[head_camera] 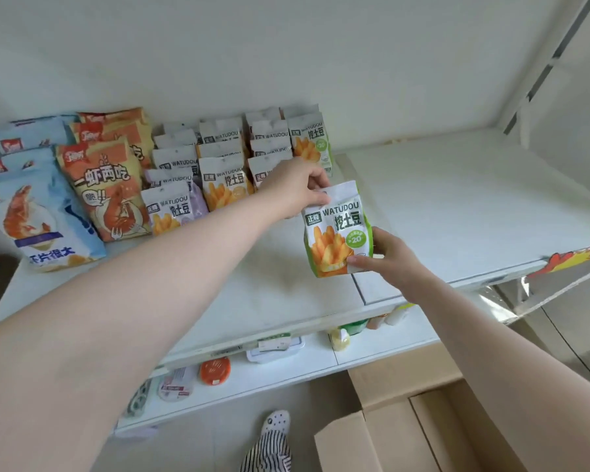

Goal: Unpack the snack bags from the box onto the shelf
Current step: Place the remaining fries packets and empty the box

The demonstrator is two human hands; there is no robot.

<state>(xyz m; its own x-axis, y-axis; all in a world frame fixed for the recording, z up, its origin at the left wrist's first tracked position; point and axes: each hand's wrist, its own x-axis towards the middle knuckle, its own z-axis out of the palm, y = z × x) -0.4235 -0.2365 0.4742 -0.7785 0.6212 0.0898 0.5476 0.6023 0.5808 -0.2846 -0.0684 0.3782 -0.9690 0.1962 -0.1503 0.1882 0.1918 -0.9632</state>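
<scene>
A white and green snack bag [338, 229] with fries printed on it stands upright on the white shelf [457, 206], in front of the rows of similar bags [225, 165]. My left hand [295, 185] pinches the bag's top edge. My right hand [385, 257] grips its lower right corner, thumb across the front. The open cardboard box [406, 420] sits on the floor at the lower right; its inside is hidden.
Orange shrimp-chip bags [106, 185] and blue shrimp-chip bags [38, 219] lean at the shelf's left. The shelf's right half is bare. A lower shelf [286, 366] holds small containers. A shoe and a striped trouser leg [273, 444] show beside the box.
</scene>
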